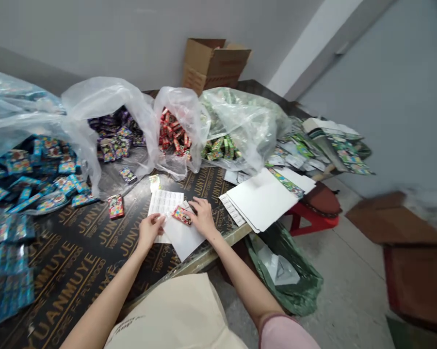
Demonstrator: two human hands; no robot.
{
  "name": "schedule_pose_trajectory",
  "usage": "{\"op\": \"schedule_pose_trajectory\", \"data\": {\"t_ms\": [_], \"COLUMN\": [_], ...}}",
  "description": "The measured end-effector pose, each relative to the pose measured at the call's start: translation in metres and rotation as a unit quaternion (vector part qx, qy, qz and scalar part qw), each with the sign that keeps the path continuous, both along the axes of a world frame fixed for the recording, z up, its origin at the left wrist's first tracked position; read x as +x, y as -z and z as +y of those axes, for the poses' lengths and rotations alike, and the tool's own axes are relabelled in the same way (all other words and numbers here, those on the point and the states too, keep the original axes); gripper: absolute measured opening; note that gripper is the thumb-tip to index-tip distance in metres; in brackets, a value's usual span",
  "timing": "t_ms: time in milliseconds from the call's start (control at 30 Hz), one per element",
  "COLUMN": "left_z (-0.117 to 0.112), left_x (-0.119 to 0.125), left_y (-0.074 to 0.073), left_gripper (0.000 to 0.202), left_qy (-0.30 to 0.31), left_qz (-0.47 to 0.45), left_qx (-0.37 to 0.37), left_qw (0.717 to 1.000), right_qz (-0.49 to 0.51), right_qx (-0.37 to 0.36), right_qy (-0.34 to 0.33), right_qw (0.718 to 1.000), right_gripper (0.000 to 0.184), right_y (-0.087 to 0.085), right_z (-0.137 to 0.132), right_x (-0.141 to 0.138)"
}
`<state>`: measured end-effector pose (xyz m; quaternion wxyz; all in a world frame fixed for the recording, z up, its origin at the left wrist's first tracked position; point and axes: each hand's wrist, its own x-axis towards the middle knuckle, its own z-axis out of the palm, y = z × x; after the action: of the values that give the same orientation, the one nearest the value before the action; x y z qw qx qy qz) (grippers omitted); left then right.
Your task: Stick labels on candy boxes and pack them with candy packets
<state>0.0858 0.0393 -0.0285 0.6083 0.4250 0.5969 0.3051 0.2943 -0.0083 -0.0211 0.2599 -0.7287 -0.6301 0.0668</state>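
My right hand (203,218) grips a small red box with a colourful print (182,214), its fingers over the box's right end. Under the box lies a blank white sheet (185,240), partly on top of a sheet of small printed labels (165,199). At the left edge of these sheets is my left hand (151,231), thumb and fingertips pinched together; whatever they hold is too small to make out. Another red box (116,207) rests on the dark table to the left. Just above the label sheet sits a small pale, printed piece (154,182).
Clear plastic bags hold blue packs (47,155), purple packs (118,131), red packs (173,131) and green packs (221,148). White sheets (258,198) overlap the table's right edge. Beyond are a red stool (315,213), a green bag (301,286) and cardboard boxes (218,63).
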Motion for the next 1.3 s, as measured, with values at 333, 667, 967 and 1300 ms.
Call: {"op": "schedule_pose_trajectory", "data": {"t_ms": [333, 667, 967, 1300], "left_z": [-0.012, -0.01, -0.01, -0.011], "left_x": [-0.062, -0.063, -0.064, -0.063], "left_y": [0.034, 0.048, 0.05, 0.049], "left_gripper": [0.044, 0.048, 0.045, 0.042], "left_qy": [0.084, 0.098, 0.091, 0.075], "left_qz": [0.313, 0.308, 0.292, 0.276], "left_qx": [0.39, 0.428, 0.419, 0.415], "left_qw": [0.862, 0.844, 0.855, 0.864], "right_qz": [-0.191, -0.265, -0.291, -0.285], "right_qx": [-0.183, -0.254, -0.265, -0.258], "right_qy": [0.21, 0.186, 0.23, 0.103], "right_qw": [0.941, 0.911, 0.89, 0.917], "right_gripper": [0.047, 0.047, 0.038, 0.044], "right_y": [-0.012, -0.013, -0.006, -0.023], "right_z": [0.029, 0.083, 0.092, 0.08], "right_x": [0.197, 0.221, 0.207, 0.156]}}
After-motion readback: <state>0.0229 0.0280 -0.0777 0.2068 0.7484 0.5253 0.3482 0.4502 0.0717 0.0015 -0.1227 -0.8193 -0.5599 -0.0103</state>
